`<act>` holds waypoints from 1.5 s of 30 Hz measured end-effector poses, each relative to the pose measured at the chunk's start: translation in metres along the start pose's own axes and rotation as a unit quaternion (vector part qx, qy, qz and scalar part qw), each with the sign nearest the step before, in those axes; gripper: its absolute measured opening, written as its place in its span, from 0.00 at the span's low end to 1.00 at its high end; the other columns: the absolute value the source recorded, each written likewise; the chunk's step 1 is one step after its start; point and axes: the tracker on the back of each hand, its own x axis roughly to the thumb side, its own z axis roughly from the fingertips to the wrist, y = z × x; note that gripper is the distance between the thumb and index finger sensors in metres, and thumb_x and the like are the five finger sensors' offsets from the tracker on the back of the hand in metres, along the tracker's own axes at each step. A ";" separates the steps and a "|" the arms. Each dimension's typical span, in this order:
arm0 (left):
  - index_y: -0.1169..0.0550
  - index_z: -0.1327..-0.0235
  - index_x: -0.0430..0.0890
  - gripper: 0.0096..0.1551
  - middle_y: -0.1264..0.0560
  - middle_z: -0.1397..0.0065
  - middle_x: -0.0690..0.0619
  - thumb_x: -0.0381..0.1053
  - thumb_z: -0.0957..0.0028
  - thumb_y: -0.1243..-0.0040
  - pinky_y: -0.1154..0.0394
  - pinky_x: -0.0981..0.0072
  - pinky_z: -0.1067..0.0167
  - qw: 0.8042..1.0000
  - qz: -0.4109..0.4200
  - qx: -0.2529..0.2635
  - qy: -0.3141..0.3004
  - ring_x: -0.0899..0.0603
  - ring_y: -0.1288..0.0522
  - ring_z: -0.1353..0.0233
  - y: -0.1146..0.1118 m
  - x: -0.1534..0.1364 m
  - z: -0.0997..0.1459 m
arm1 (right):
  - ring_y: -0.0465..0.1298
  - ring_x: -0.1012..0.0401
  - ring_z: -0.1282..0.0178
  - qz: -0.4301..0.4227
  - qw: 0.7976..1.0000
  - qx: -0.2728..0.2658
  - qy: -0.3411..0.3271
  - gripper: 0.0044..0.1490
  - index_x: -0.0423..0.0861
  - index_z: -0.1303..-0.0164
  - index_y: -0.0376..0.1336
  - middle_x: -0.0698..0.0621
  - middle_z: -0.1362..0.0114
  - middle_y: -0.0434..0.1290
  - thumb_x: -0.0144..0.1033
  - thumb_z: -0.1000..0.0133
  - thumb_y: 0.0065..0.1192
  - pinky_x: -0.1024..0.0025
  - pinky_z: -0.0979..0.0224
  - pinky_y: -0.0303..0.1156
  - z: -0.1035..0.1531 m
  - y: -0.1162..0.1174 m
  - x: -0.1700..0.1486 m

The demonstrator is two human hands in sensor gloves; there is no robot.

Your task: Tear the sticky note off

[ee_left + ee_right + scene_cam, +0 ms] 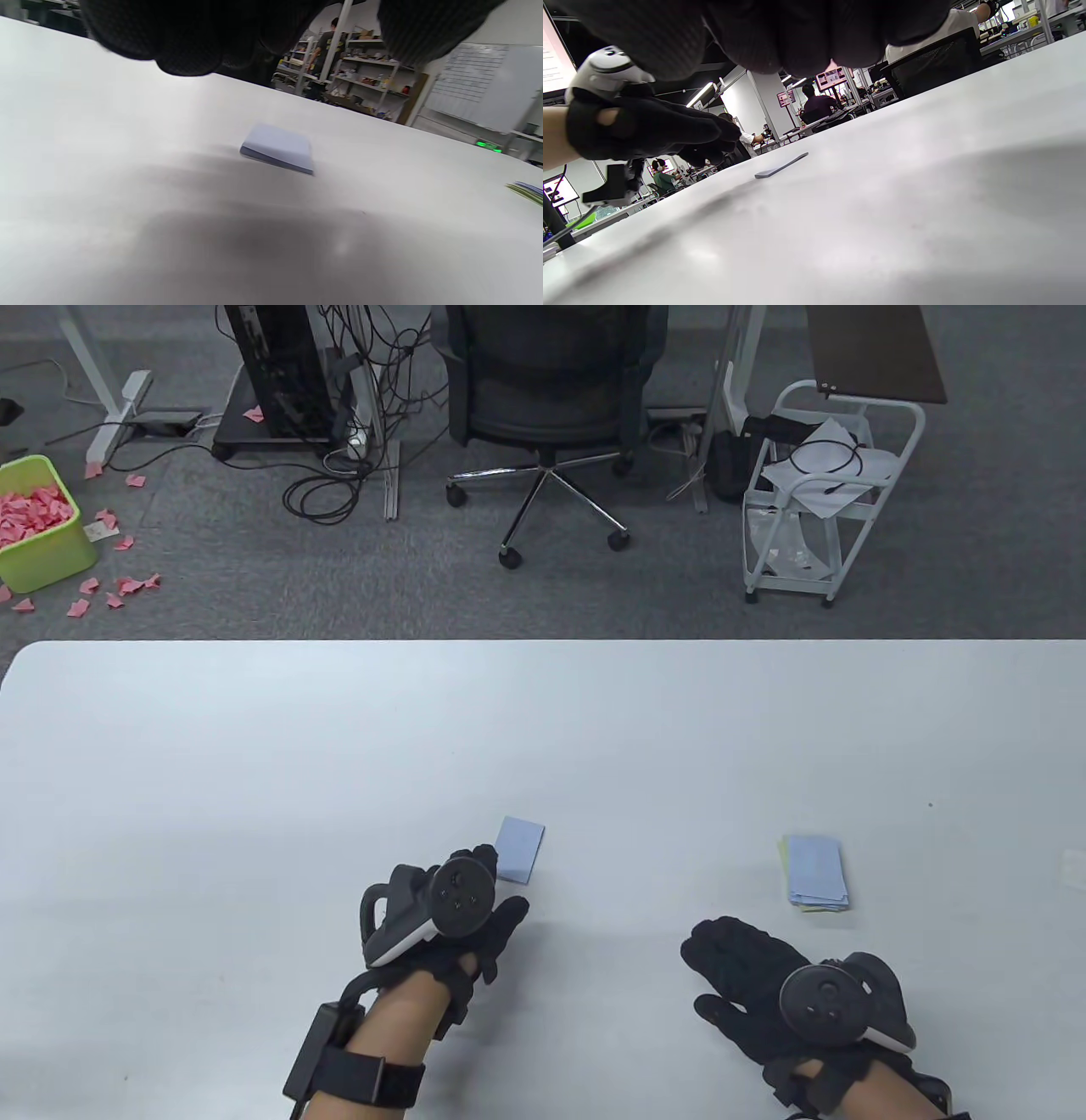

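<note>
Both hands are hovering low over the white table [254, 746] with nothing in them: left hand [475, 916] loosely curled just short of the blue sticky note pad [519, 849] at centre frame, right hand [747, 976] spread flat, lower right. The left wrist view shows the pad lying flat, untouched, fingers [186, 46] above it. Only the table view catches the whole torn-off notes pile [814, 872], right of centre.
</note>
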 end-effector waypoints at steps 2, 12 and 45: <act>0.34 0.18 0.31 0.48 0.36 0.21 0.28 0.65 0.37 0.41 0.30 0.34 0.39 0.999 0.004 -0.020 0.032 0.23 0.31 0.32 -0.001 0.000 -0.018 | 0.64 0.48 0.21 -0.003 1.000 0.003 0.001 0.37 0.53 0.32 0.60 0.52 0.22 0.63 0.57 0.49 0.63 0.50 0.24 0.62 0.000 0.000 0.000; 0.31 0.22 0.30 0.51 0.32 0.25 0.29 0.68 0.39 0.38 0.29 0.35 0.40 0.983 -0.037 -0.071 0.168 0.25 0.29 0.34 -0.016 0.005 -0.087 | 0.63 0.48 0.21 -0.015 1.000 0.003 0.009 0.37 0.53 0.31 0.60 0.52 0.22 0.63 0.57 0.49 0.62 0.50 0.24 0.61 0.001 -0.002 -0.005; 0.18 0.43 0.45 0.21 0.19 0.43 0.47 0.52 0.46 0.29 0.19 0.47 0.50 0.987 0.094 0.064 0.113 0.44 0.17 0.51 -0.026 0.031 -0.014 | 0.63 0.47 0.21 -0.041 0.998 0.033 0.018 0.37 0.53 0.31 0.60 0.52 0.22 0.62 0.58 0.49 0.62 0.50 0.24 0.61 0.002 0.003 -0.007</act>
